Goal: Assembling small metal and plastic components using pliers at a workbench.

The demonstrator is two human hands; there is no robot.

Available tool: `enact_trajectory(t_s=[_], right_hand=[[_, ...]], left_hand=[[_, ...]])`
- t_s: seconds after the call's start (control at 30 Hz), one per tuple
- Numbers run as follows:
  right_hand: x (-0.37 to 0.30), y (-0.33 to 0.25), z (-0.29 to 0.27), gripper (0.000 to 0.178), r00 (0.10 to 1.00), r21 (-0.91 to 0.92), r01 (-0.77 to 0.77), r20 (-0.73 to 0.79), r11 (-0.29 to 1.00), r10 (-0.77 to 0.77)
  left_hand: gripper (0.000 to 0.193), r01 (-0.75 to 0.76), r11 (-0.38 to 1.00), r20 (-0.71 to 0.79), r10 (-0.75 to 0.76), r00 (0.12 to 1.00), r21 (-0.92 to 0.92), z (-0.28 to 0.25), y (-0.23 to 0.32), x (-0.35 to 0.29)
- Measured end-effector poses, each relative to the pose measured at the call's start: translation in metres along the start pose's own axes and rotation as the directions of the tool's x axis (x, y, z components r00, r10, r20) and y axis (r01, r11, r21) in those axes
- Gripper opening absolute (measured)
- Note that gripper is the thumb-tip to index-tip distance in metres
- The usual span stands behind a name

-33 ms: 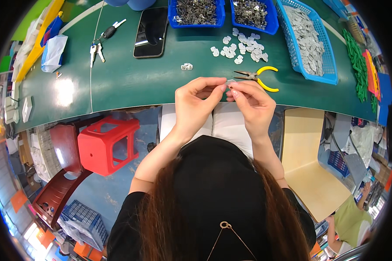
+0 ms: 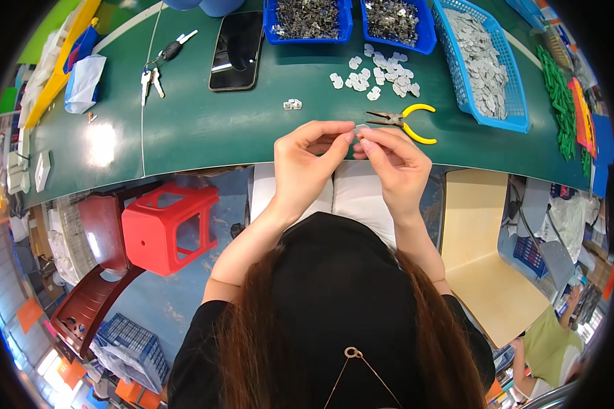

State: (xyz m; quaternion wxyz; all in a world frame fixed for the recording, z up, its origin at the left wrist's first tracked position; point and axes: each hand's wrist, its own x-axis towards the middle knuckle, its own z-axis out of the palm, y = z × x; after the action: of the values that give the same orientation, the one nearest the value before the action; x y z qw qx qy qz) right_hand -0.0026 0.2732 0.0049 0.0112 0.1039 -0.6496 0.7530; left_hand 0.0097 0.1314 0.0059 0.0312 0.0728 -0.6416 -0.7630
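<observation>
Near the table's front edge, my left hand (image 2: 305,158) and my right hand (image 2: 399,160) meet fingertip to fingertip. Both pinch a small whitish translucent plastic piece (image 2: 361,127), mostly hidden by the fingers. Just beyond my right hand lie pliers with yellow handles (image 2: 416,125), jaws pointing left. One clear plastic piece with metal in it (image 2: 293,104) rests alone on the table beyond my left hand. Farther off, several loose whitish plastic pieces (image 2: 378,73) are scattered on the green surface.
Two blue bins (image 2: 351,34) (image 2: 426,48) of small metal parts stand at the back. A light blue basket (image 2: 465,88) of whitish pieces stands right of them. A phone (image 2: 237,52) and keys (image 2: 158,82) lie left on the green table (image 2: 205,133). A red stool (image 2: 150,238) stands below.
</observation>
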Motion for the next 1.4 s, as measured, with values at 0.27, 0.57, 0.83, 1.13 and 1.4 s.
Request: enact_trajectory(t_s=[0.27, 0.57, 0.83, 1.13, 1.4], right_hand=[[-0.004, 0.0, 0.005, 0.015, 0.996, 0.028, -0.054, -0.071, 0.998, 0.055], [-0.003, 0.001, 0.01, 0.011, 0.99, -0.055, 0.008, -0.14, 0.998, -0.016], [0.001, -0.007, 0.001, 0.013, 0.997, -0.106, -0.044, -0.07, 0.993, 0.037], [0.003, -0.002, -0.004, 0.013, 0.997, -0.028, -0.063, -0.047, 0.998, 0.061], [0.007, 0.007, -0.004, 0.012, 0.987, -0.025, 0.162, -0.014, 0.987, -0.162]], left_hand=[[0.015, -0.039, 0.999, -0.026, 0.039, 0.999, 0.001, 0.001, -0.003, 0.001], [0.015, -0.26, 0.951, -0.004, 0.265, 0.964, 0.168, 0.005, 0.002, 0.0], [0.015, -0.314, 0.927, 0.02, 0.317, 0.948, 0.205, 0.005, 0.004, -0.001], [0.014, -0.306, 0.937, 0.034, 0.305, 0.952, 0.166, 0.006, 0.008, -0.002], [0.014, -0.295, 0.948, 0.067, 0.289, 0.955, 0.118, 0.006, 0.009, -0.002]])
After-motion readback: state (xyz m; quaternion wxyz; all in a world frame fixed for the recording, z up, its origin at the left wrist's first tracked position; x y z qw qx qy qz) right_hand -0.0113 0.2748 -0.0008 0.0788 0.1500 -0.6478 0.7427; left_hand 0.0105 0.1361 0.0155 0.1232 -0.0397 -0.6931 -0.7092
